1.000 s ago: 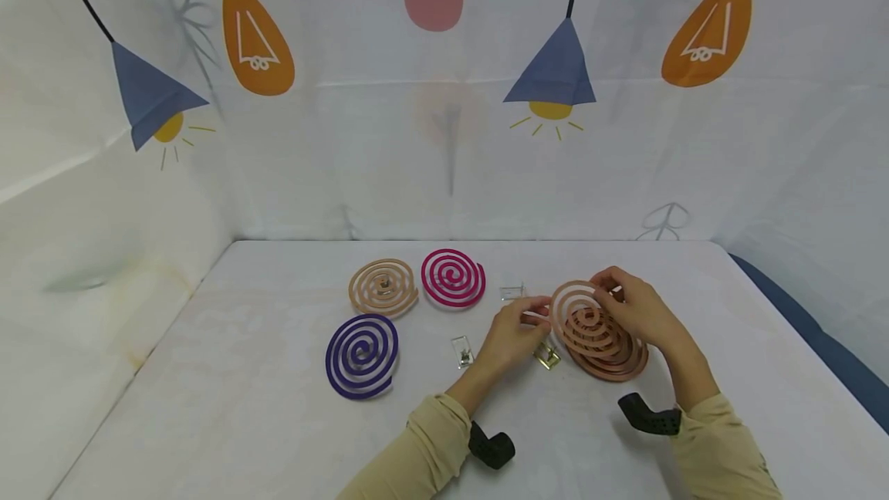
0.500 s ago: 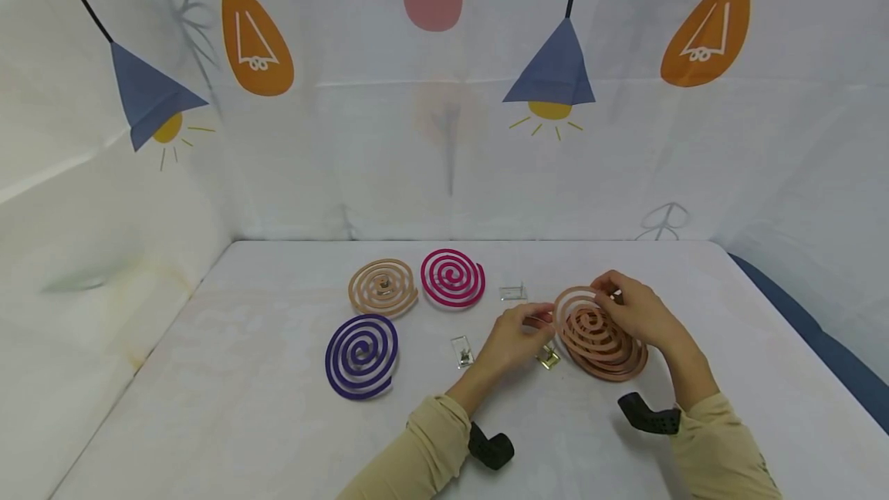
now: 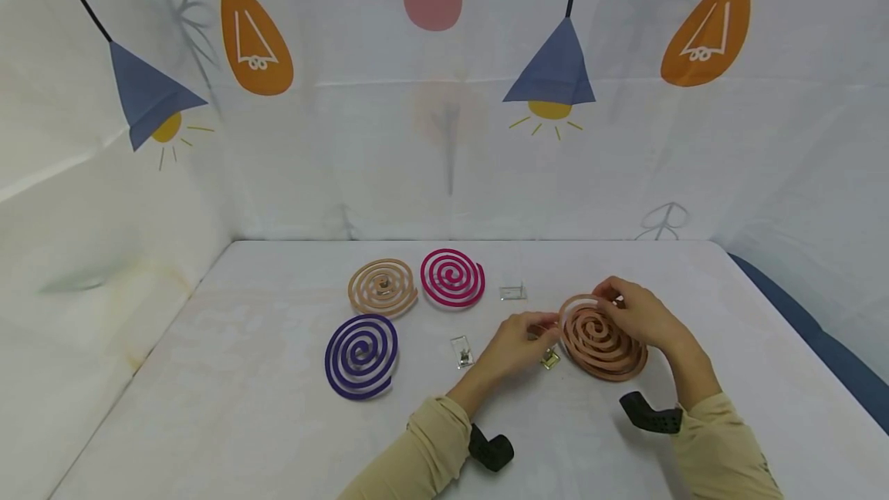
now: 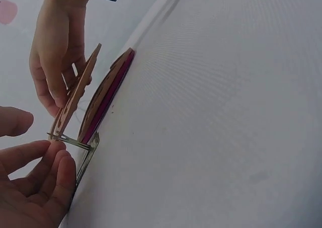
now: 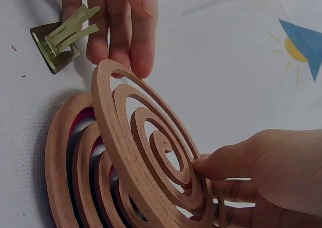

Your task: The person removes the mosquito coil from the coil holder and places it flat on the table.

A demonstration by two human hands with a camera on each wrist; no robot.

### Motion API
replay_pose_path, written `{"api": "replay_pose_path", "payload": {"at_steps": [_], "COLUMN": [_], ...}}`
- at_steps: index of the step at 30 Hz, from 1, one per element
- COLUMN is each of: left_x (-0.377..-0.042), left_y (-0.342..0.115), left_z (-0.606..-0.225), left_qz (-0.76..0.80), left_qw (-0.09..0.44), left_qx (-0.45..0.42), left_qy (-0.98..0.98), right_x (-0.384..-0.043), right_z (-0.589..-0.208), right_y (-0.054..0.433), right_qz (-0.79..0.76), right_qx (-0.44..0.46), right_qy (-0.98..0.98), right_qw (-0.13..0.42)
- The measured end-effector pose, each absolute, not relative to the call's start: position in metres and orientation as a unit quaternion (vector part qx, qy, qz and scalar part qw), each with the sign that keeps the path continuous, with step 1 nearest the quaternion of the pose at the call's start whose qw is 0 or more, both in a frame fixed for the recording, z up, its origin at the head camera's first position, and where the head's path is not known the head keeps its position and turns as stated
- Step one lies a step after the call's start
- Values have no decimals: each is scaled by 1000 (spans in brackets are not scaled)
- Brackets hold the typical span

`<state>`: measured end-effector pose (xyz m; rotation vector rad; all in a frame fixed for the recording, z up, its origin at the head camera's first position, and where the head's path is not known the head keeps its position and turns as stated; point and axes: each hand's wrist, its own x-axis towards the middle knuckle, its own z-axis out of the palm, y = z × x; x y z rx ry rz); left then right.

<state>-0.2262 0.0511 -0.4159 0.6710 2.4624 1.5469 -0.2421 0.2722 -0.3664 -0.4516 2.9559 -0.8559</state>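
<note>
My right hand (image 3: 635,311) pinches a brown mosquito coil (image 5: 106,122) by its far edge, thumb on top. The coil is tilted over another brown coil (image 5: 56,157), with a thin magenta layer (image 4: 109,101) under that lower one. At the opposite edge of the held coil, my left hand (image 3: 514,342) touches the rim with its fingertips, its thumb held apart. A small gold-coloured metal coil stand (image 5: 53,47) with raised prongs lies on the table beside the left fingers, partly hidden by them in the right wrist view.
To the left lie a purple coil (image 3: 362,349), a magenta coil (image 3: 451,275) and a tan coil (image 3: 352,292). Two small metal stands, one nearer (image 3: 461,352) and one farther back (image 3: 512,293), lie on the white table (image 3: 229,376). A printed cloth (image 3: 389,153) hangs behind.
The held coil has come down and a little right, closer over the lower coil. Both hands have lowered slightly with it, the left also shifting right.
</note>
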Motion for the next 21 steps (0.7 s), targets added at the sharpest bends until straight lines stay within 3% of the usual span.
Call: {"api": "replay_pose_path", "payload": {"at_steps": [21], "left_x": [-223], "left_y": [53], "left_z": [-418], "left_qz": [488], "left_qw": [70], "left_qx": [229], "left_qy": [839], "right_x": [-241], "right_z": [-367], "right_y": [277], "right_qz": [-272], "right_qx": [-140], "right_qy": [951], "right_qw": [51]}}
